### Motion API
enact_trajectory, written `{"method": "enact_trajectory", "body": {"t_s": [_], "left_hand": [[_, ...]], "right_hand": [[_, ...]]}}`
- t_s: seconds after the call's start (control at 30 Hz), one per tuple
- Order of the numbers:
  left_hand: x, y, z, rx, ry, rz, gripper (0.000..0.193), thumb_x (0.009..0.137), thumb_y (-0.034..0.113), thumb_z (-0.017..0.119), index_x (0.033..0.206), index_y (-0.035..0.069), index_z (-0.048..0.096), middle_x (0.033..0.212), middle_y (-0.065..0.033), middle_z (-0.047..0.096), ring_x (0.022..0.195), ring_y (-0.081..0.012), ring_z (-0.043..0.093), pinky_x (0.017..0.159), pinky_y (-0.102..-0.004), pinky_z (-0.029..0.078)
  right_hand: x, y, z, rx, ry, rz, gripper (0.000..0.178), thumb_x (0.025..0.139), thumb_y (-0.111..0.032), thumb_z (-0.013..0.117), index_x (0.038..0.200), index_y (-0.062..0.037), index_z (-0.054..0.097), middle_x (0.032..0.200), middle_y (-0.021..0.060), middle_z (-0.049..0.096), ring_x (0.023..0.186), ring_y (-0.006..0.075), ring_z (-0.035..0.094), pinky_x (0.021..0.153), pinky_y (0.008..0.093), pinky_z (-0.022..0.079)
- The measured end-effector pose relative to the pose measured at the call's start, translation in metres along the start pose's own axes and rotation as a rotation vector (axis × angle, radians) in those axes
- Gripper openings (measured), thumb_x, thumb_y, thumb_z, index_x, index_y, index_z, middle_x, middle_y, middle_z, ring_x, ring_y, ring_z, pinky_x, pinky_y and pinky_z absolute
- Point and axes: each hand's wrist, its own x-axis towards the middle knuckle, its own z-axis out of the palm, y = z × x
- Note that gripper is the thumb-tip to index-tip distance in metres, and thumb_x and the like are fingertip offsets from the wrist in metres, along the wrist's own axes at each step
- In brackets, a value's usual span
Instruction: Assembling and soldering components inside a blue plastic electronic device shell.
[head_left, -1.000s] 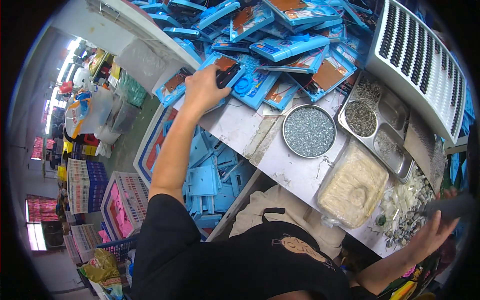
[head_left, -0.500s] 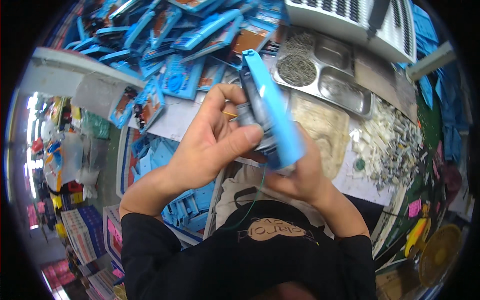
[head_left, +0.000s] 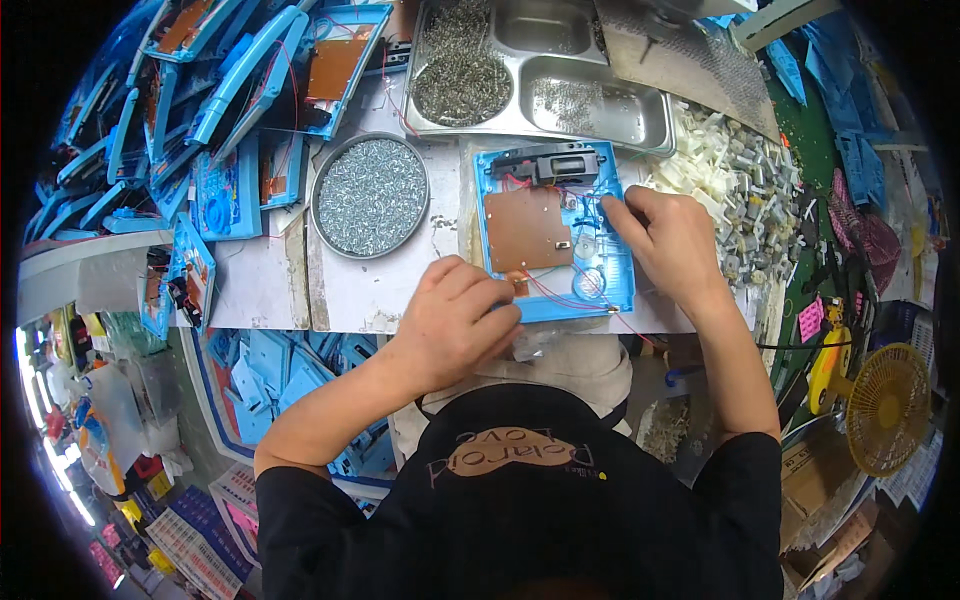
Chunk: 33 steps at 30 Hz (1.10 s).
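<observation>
A blue plastic casing (head_left: 627,290) lies open side up on the white table in front of me. Inside it are a brown circuit board (head_left: 522,228), a black module (head_left: 545,165) along the far wall, and thin red wires trailing over the near edge. My right hand (head_left: 672,240) holds the casing's right wall, thumb over the inside. Beside the near left corner is my left hand (head_left: 455,318), its fingers curled together; whatever they may hold is hidden.
A round dish of small silvery screws (head_left: 370,195) stands left of the casing. Behind is a metal compartment tray (head_left: 512,90) with small metal parts. Blue casings (head_left: 225,185) are piled at far left. Small white and grey parts (head_left: 735,190) lie heaped at right.
The casing, held up tilted between both hands before, now lies flat on the table. The left hand has moved off it toward me; my view has shifted, and the screw dish now shows.
</observation>
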Motion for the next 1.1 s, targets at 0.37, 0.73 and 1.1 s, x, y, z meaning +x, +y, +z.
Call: {"method": "enact_trajectory", "body": {"t_s": [0.37,0.73,1.1], "left_hand": [[0.002,-0.001,-0.017,-0.015,-0.167,-0.104,0.022,0.077,0.014,0.081,0.094,0.009,0.067,0.094,-0.0047,0.063,0.084,-0.0256,0.060,0.079,-0.0399,0.045],[0.043,0.016,0.005,-0.042,-0.092,-0.190,0.066,0.075,0.028,0.082,0.134,0.008,0.060,0.103,-0.0065,0.056,0.098,-0.0256,0.054,0.093,-0.0439,0.034],[0.046,0.017,0.024,-0.005,-0.064,-0.054,0.046,0.073,0.020,0.082,0.117,0.014,0.069,0.095,-0.0034,0.055,0.095,-0.0229,0.054,0.091,-0.0440,0.035]], "right_hand": [[0.027,0.001,-0.019,-0.241,-0.329,-0.090,0.034,0.088,-0.035,0.072,0.073,-0.0050,0.070,0.068,0.0159,0.066,0.065,0.0378,0.064,0.061,0.0448,0.050],[-0.018,-0.003,-0.029,-0.157,-0.129,-0.146,0.040,0.084,-0.012,0.067,0.122,-0.0058,0.056,0.071,0.0163,0.067,0.073,0.0391,0.069,0.068,0.0476,0.056],[-0.098,-0.042,-0.007,-0.174,-0.254,-0.032,0.025,0.090,-0.028,0.070,0.085,-0.0046,0.062,0.071,0.0128,0.068,0.061,0.0334,0.068,0.054,0.0447,0.052]]}}
